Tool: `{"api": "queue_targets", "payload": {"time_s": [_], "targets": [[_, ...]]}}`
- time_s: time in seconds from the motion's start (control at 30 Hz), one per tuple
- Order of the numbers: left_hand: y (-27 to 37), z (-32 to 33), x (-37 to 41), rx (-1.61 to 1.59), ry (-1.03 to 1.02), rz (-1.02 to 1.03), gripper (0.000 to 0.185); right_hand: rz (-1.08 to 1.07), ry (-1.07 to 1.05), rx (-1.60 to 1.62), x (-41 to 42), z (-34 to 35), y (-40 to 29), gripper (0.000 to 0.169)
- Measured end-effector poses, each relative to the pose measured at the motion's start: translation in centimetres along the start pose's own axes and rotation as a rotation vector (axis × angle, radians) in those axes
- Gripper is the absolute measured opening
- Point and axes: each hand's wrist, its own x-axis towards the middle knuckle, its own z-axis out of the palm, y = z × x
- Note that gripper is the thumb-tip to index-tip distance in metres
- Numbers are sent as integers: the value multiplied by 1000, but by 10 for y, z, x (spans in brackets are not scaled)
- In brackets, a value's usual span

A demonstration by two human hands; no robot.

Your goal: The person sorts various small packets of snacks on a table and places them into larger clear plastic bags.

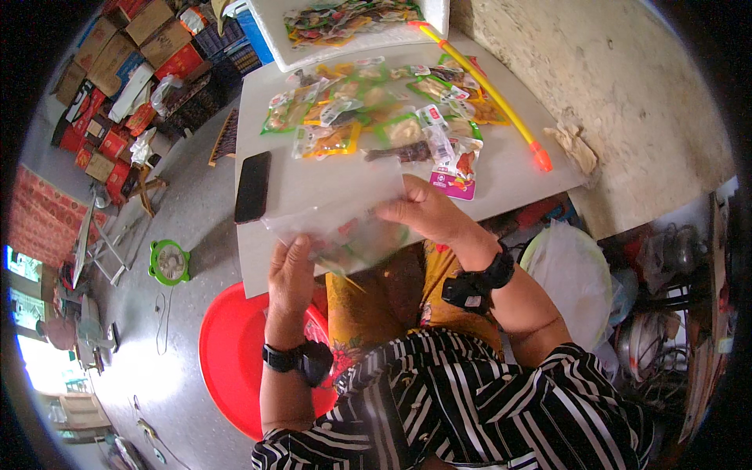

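Observation:
My left hand (292, 271) and my right hand (427, 212) hold a clear plastic bag (358, 200) by its two sides, over the near edge of the table. Some blurred green and red packets show through the bag's lower part. Beyond the bag, sealed food packets (329, 139) with green, yellow and clear wrapping lie scattered on the table. A purple and white packet (455, 183) lies just past my right hand, beside a dark vacuum-packed piece (405, 153). A black smartphone (252, 187) rests left of the bag.
At the table's (329, 182) far side stands a white foam box (352, 51) with many packets. A yellow tube with orange ends (493, 94) lies along the right. Crumpled brown paper (573, 147) is by the wall. Below left sits a red plastic basin (232, 358); a white-lined tub (567, 282) stands right.

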Motion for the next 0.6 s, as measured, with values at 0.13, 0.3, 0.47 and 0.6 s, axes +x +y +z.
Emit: {"api": "queue_targets", "payload": {"time_s": [0.13, 0.3, 0.47, 0.6], "targets": [[27, 15, 11, 146, -44, 176, 22, -102, 16, -128, 14, -6, -14, 25], [14, 6, 34, 172, -37, 36, 20, -64, 155, -166, 33, -9, 21, 24], [15, 3, 25, 225, 40, 69, 19, -43, 130, -55, 24, -4, 13, 17], [25, 10, 15, 23, 9, 97, 21, -38, 112, -112, 22, 0, -7, 15]]}}
